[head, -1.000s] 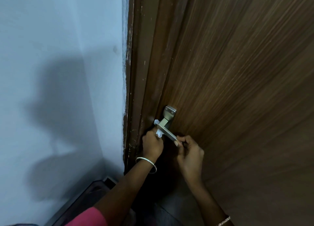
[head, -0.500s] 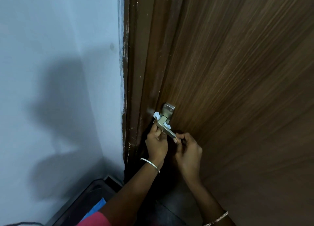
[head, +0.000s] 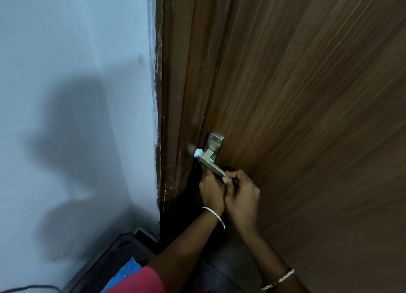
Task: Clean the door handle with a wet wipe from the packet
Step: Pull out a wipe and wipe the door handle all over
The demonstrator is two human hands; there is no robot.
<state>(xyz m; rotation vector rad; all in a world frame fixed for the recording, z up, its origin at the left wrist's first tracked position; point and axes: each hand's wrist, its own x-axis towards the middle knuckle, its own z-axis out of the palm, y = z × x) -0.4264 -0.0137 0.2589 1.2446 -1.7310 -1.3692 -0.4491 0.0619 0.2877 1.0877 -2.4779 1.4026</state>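
The silver lever door handle (head: 212,163) sits low on the left edge of a dark brown wood-grain door (head: 307,116), fixed by a square metal backplate (head: 216,141) with two visible screws. The lever angles down and to the right from its corner bend. A white wet wipe (head: 198,153) is bunched against the left side of that bend, a small tuft of it showing beside the metal and another sliver just under the neck.

The left hand (head: 212,190) reaches up from below, its fingers curled under the lever and pressing the wipe to the handle; how much of the wipe lies inside the grip is hidden. The right hand (head: 241,193) is closed on the free end of the lever, thumb on top and fingers folded around the tip. The two hands touch each other beneath the handle. Each wrist carries a thin bangle (head: 216,216).

To the left of the door runs a scuffed brown door frame (head: 173,116), then a pale blue-white wall (head: 77,72) bearing the person's shadow. A pink sleeve (head: 140,280) shows at the bottom edge, with something blue (head: 126,273) beside it.
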